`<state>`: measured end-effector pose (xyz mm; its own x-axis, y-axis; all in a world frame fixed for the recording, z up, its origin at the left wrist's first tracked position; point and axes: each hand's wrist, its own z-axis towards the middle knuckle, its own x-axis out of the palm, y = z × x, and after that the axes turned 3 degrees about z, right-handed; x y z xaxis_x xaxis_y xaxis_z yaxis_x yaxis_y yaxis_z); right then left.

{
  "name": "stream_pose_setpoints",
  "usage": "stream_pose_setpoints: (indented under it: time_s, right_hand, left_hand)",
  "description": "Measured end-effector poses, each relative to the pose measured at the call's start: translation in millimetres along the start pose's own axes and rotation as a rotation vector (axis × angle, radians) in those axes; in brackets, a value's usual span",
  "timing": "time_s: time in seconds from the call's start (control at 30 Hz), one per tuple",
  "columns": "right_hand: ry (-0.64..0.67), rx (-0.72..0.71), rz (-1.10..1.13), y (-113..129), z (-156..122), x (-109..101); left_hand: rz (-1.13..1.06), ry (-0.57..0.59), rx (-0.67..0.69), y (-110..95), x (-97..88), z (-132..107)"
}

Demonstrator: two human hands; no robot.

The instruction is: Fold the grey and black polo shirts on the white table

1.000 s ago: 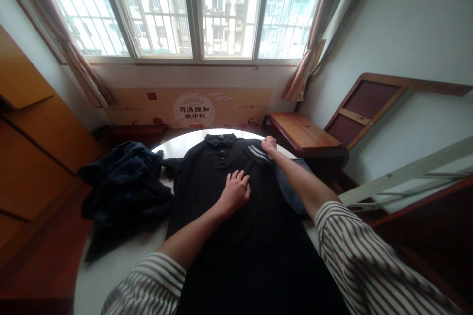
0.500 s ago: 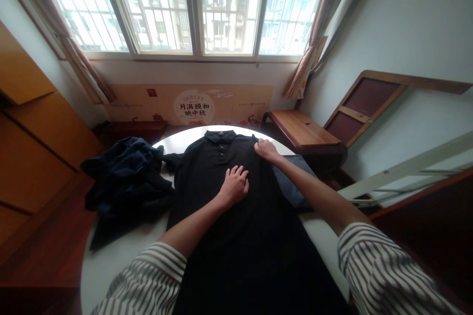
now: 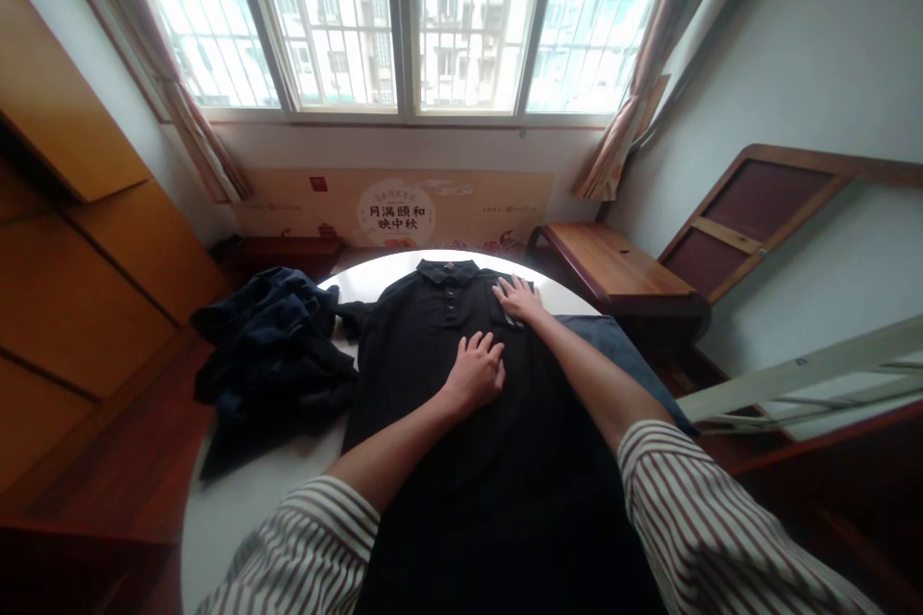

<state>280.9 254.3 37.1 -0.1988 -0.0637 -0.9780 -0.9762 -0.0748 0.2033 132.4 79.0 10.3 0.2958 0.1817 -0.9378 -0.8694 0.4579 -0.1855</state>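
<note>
A black polo shirt (image 3: 439, 423) lies flat, collar away from me, on a round white table (image 3: 245, 528). My right hand (image 3: 519, 300) rests flat on the shirt's upper right part, fingers spread, holding nothing. My left hand (image 3: 476, 373) lies on the chest just below it, fingers slightly curled and apart, also empty. Striped shirt cuffs (image 3: 670, 490) cover both my forearms near the bottom of the view. The shirt's lower end runs out of view beneath me.
A crumpled navy garment (image 3: 274, 365) sits left of the shirt, and a grey-blue cloth (image 3: 620, 346) lies under its right side. A wooden bench (image 3: 612, 259) stands to the right of the table, with orange wooden cabinets (image 3: 79, 298) on the left.
My right hand has moved in from the shirt's shoulder edge onto the shirt, now covering the striped trim visible a second ago. My left hand stays nearly still, and the view has shifted slightly.
</note>
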Motion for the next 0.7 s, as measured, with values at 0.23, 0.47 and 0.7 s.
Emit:
stream_pose_setpoints:
  time_s: [0.23,0.47,0.7]
  right_hand:
    - [-0.068,-0.049,-0.063,20,-12,-16]
    - [-0.098,-0.498,-0.053,78,-138,-15]
    - [0.136,-1.273,0.199,128,-280,19]
  left_hand:
    - [-0.049,-0.013,0.011,-2,-0.6,-1]
    - [-0.105,-0.190,-0.456,76,-54.9,28]
    - [0.006,0.034,-0.735,211,-114.1,41]
